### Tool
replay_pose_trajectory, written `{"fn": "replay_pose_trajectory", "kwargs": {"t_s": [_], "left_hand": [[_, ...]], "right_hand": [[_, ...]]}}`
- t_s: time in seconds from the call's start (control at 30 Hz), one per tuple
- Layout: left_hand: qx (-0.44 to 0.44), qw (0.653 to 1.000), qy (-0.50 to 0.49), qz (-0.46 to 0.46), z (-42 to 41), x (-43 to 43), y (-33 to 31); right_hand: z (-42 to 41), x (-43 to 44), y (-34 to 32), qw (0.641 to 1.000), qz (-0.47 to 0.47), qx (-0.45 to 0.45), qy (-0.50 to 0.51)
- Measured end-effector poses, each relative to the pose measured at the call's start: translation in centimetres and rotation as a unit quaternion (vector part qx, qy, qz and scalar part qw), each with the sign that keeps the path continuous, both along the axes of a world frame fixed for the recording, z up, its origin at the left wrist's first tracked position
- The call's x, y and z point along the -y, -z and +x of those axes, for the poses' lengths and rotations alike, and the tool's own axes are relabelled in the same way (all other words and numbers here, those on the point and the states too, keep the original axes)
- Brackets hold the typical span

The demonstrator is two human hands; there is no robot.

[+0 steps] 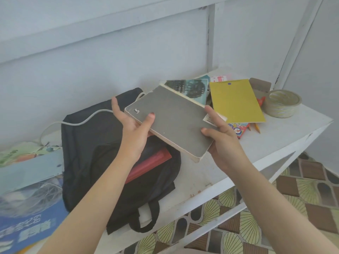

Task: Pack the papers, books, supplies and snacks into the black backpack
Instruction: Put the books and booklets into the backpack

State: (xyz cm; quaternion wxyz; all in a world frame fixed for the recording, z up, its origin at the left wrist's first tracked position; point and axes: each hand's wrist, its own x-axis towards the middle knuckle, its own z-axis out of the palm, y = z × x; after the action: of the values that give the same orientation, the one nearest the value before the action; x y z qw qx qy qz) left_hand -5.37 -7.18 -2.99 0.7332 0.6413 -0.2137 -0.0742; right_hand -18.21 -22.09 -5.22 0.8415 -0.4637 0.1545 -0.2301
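Note:
A thick grey-covered book (174, 121) hangs in the air above the black backpack (95, 143). My left hand (134, 129) grips its left edge with the thumb on the cover. My right hand (222, 138) holds its right corner, thumb on top. The backpack lies on the white table (275, 136) with its mouth open, and a red book (148, 164) sticks out of it. Behind the grey book lie a book with a tree picture (190, 88) and a yellow booklet (236, 99). A colourful crayon box (240, 129) and pencils (256, 127) peek out beneath the booklet.
A roll of clear tape (282, 103) stands at the table's far right. Blue and green printed books (27, 198) lie at the left. A white cable (77, 121) runs over the backpack. The table's front edge drops to a patterned tile floor (302, 189).

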Motion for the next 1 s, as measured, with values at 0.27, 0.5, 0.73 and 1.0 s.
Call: {"fn": "replay_pose_trajectory", "kwargs": {"t_s": [0.27, 0.5, 0.73, 1.0], "left_hand": [[0.451, 0.833, 0.097, 0.306, 0.9, -7.9, 2.7], [0.492, 0.702, 0.032, 0.514, 4.2, -11.6, 1.6], [0.146, 0.887, 0.139, 0.415, 10.7, -10.4, -1.7], [0.424, 0.764, 0.179, 0.453, 13.0, -10.2, 1.4]], "right_hand": [[-0.3, -1.6, 0.6, 0.994, 0.096, -0.011, 0.045], [-1.2, -2.9, 1.4, 0.992, 0.072, -0.025, 0.098], [-2.6, -4.6, 3.0, 0.987, 0.064, -0.049, 0.136], [-4.2, -6.5, 4.6, 0.988, 0.042, -0.103, 0.105]]}}
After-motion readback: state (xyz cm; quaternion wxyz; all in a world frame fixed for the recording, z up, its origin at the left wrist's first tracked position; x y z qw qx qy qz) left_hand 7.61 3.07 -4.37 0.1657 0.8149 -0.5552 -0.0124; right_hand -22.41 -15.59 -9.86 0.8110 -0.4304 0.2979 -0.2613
